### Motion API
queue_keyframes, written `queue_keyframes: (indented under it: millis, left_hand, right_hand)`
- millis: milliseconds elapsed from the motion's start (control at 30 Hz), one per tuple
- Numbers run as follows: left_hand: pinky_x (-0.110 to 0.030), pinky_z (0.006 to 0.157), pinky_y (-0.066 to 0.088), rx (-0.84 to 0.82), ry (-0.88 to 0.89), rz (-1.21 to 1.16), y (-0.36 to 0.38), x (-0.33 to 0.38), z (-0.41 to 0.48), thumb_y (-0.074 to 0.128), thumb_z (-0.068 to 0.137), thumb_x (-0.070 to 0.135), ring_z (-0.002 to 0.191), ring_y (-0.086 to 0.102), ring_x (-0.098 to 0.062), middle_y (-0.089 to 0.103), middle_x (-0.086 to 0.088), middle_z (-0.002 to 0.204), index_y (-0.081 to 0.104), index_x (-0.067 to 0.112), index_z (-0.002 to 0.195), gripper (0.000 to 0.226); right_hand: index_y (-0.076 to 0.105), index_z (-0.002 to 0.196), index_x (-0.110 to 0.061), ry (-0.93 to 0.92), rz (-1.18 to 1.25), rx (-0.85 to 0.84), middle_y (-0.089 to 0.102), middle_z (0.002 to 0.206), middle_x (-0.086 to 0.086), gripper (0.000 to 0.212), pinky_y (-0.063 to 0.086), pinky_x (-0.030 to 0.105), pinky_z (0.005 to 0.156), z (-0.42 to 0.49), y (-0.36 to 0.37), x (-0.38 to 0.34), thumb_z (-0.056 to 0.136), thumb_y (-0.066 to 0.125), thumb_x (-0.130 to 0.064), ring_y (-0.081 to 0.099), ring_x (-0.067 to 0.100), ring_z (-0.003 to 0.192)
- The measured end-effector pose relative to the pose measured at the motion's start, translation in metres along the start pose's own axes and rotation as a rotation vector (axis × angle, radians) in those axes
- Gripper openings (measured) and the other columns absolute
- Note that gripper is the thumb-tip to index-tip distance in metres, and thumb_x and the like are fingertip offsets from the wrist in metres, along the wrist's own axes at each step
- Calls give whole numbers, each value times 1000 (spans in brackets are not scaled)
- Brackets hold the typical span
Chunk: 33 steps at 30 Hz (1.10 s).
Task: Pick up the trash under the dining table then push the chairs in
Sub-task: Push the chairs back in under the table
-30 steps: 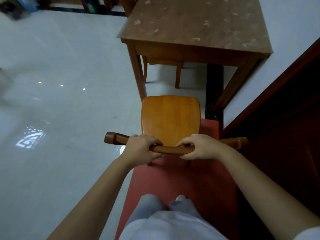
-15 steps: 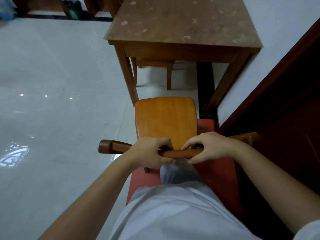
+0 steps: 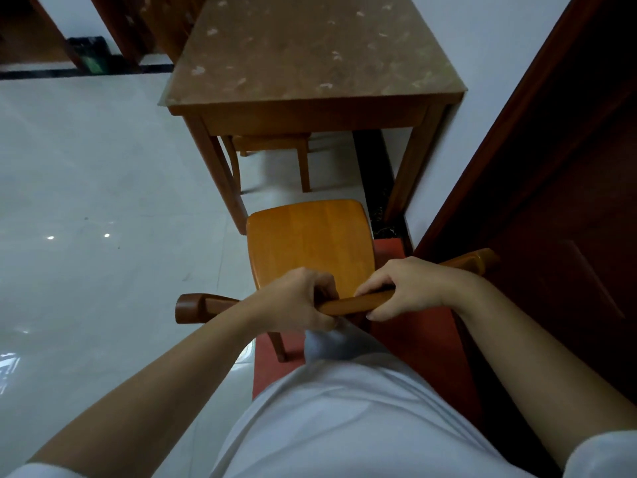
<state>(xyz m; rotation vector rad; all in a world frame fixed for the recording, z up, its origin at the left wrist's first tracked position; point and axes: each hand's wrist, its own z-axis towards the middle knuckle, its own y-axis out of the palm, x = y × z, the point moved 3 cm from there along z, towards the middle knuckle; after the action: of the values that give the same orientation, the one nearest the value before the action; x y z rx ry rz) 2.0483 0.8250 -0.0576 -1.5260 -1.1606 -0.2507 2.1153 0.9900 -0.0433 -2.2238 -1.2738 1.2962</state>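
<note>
At the near end of the surface [image 3: 310, 56], I am watching both hands working the chair [image 3: 310, 243] by its top rail [image 3: 355, 301]. The left hand [image 3: 296, 301] is wrapping the rail with its fingers [image 3: 324, 288] curled tight over the top, and the right hand [image 3: 410, 288] is gripping just beside it, fingers hooked over the front and thumb tucked underneath. I am reading the close, centred grip as a way of driving the chair straight between the legs rather than letting it swing toward the door [image 3: 551, 201] on the right. The seat's front edge is sitting just short of the near left leg [image 3: 220, 174], not yet under the top, so I am judging the push as only partly done. A second chair [image 3: 272, 146] is already standing tucked under the far side. The chair's rear legs are resting over a red mat [image 3: 413, 339], which could be snagging them. I am seeing no trash on the floor [image 3: 86, 201] under the top.
</note>
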Motion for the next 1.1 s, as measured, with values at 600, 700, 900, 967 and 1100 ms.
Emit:
queue_keyframes:
  millis: [600, 700, 900, 967, 1100]
  left_hand:
    - [-34, 66, 56, -30, 110, 18, -57, 14, 108, 72, 72, 10, 67, 63, -12, 68, -1, 78, 65, 19, 84, 16]
    - [-37, 66, 57, -7, 91, 14, -63, 12, 126, 72, 71, 12, 66, 64, -12, 69, 1, 77, 66, 18, 86, 17]
    - [-42, 66, 57, 8, 96, 22, -81, 5, 147, 73, 70, 19, 67, 65, -12, 69, 5, 77, 67, 22, 86, 17]
    - [-41, 66, 56, 19, 85, 38, -85, 3, 147, 74, 69, 26, 68, 64, -10, 69, 9, 76, 68, 25, 85, 17]
    - [-40, 68, 55, -20, 43, 56, -88, 1, 144, 73, 65, 35, 68, 63, -6, 68, 12, 76, 68, 30, 82, 19]
  right_hand:
    - [67, 104, -38, 117, 242, 206, 69, 89, -13, 30, 54, 30, 81, 19, -70, 45, 77, 68, -25, 64, 3, 81]
    - [67, 104, -38, 109, 215, 257, 68, 87, -14, 30, 52, 27, 79, 26, -82, 51, 77, 67, -26, 62, 3, 82]
    - [72, 96, -31, 38, 123, 309, 66, 83, -17, 22, 49, 27, 74, 46, -109, 57, 75, 71, -33, 58, 2, 80]
    - [73, 97, -30, 25, 104, 327, 67, 84, -16, 23, 52, 31, 76, 48, -110, 56, 74, 71, -34, 59, 2, 80]
    - [70, 101, -33, 33, 110, 254, 67, 93, -15, 29, 49, 29, 81, 54, -109, 53, 73, 71, -38, 58, 2, 87]
